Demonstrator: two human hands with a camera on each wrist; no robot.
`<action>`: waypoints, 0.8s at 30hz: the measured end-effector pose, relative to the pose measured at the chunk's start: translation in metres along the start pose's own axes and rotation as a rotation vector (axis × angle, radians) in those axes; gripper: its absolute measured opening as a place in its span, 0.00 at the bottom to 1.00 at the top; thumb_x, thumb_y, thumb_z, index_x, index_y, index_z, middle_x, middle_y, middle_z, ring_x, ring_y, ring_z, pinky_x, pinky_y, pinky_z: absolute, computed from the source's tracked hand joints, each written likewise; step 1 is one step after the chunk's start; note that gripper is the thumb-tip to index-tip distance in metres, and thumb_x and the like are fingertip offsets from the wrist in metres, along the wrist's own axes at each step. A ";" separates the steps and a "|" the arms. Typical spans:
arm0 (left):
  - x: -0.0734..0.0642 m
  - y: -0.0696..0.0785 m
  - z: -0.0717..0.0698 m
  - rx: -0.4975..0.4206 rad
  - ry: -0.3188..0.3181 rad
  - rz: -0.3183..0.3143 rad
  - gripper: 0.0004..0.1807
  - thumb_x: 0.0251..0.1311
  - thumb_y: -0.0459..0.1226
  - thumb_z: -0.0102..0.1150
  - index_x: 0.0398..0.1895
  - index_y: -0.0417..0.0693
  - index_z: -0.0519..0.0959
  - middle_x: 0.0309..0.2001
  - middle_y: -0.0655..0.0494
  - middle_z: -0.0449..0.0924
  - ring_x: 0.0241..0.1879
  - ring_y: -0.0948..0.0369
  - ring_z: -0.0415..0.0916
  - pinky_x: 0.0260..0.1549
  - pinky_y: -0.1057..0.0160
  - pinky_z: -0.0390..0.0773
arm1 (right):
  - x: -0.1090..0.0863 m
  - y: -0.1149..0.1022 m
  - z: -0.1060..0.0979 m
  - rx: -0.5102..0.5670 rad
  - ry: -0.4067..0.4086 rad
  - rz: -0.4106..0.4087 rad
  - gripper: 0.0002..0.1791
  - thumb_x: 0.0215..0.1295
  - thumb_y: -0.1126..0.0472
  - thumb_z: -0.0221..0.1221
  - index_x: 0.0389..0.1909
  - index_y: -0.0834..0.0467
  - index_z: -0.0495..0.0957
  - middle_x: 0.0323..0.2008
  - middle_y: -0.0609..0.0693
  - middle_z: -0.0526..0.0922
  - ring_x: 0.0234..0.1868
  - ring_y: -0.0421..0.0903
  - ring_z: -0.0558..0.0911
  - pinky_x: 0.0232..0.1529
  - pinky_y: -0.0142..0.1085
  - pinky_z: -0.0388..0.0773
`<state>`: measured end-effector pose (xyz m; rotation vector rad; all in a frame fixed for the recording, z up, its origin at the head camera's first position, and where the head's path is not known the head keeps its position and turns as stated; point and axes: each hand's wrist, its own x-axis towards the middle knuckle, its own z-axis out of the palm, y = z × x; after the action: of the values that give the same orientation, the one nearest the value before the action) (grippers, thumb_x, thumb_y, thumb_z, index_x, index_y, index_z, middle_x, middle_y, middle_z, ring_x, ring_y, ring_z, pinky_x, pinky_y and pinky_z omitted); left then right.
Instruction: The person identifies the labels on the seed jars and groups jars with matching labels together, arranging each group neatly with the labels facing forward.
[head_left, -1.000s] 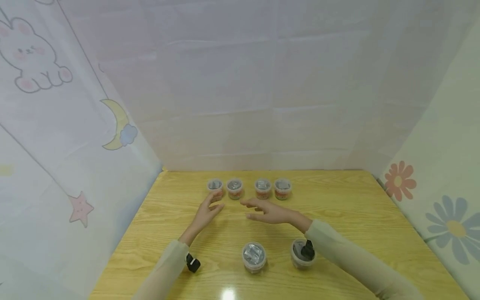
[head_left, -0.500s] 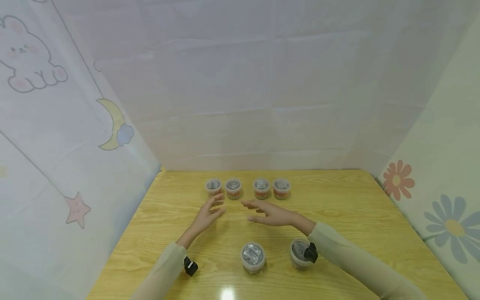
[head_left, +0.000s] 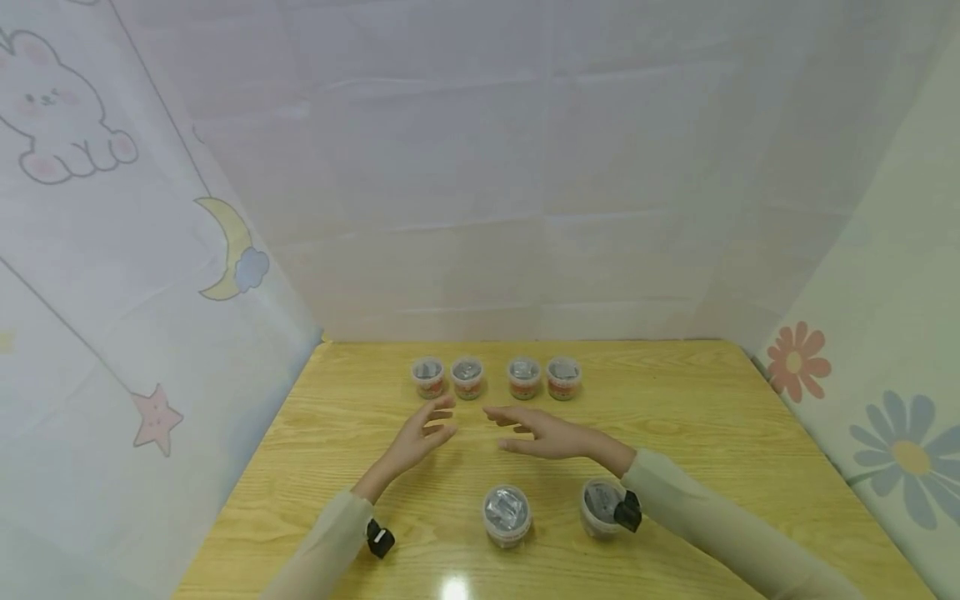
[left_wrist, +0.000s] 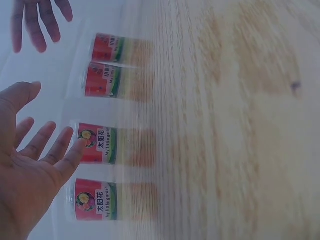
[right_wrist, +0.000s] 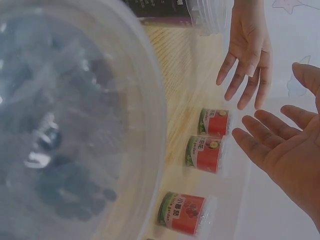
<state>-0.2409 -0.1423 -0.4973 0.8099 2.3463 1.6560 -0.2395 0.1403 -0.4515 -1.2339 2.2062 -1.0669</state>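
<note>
My left hand (head_left: 412,437) hovers above the table, fingers spread and loosely bent, holding nothing. Across from it my right hand (head_left: 553,435) is also held in the air with relaxed fingers. Beyond the hands stands a back row of several small clear plastic tubs with red labels, among them a left-end tub (head_left: 428,379) and a right-end tub (head_left: 563,379). Nearer to me are a front tub (head_left: 506,517) and another front tub (head_left: 597,508), which is below the right wrist and partly covered by its black wrist camera. The right wrist view shows a dark label (right_wrist: 162,10) on one.
The wooden table (head_left: 675,425) carries all the tubs. A pale cloth wall (head_left: 480,208) stands behind it, with printed side walls at left and right. A black camera (head_left: 380,540) sits at the left wrist.
Both hands have drawn back slightly towards me, so the left-end tub in the back row shows more fully. The tubs stand where they were.
</note>
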 end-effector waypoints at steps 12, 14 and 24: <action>-0.001 -0.029 0.004 0.015 0.011 -0.015 0.29 0.64 0.33 0.53 0.67 0.44 0.58 0.66 0.40 0.59 0.62 0.39 0.60 0.58 0.38 0.63 | -0.001 -0.003 0.002 -0.024 0.010 -0.015 0.33 0.71 0.52 0.49 0.71 0.57 0.50 0.68 0.56 0.59 0.66 0.56 0.64 0.62 0.54 0.64; -0.002 -0.028 0.005 0.018 -0.008 -0.014 0.29 0.64 0.34 0.53 0.67 0.44 0.58 0.66 0.41 0.60 0.62 0.39 0.60 0.59 0.39 0.63 | -0.002 0.000 0.002 -0.037 0.007 -0.023 0.33 0.71 0.51 0.49 0.71 0.58 0.50 0.68 0.57 0.58 0.65 0.57 0.64 0.62 0.54 0.65; -0.005 -0.029 0.007 0.010 -0.067 0.001 0.32 0.63 0.35 0.55 0.69 0.45 0.56 0.66 0.41 0.59 0.62 0.38 0.59 0.58 0.35 0.60 | -0.007 0.003 0.004 -0.073 0.004 -0.012 0.36 0.70 0.49 0.49 0.71 0.59 0.49 0.69 0.56 0.57 0.66 0.57 0.63 0.60 0.56 0.65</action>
<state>-0.2434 -0.1460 -0.5272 0.8547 2.3117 1.5927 -0.2352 0.1452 -0.4568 -1.2789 2.2615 -1.0018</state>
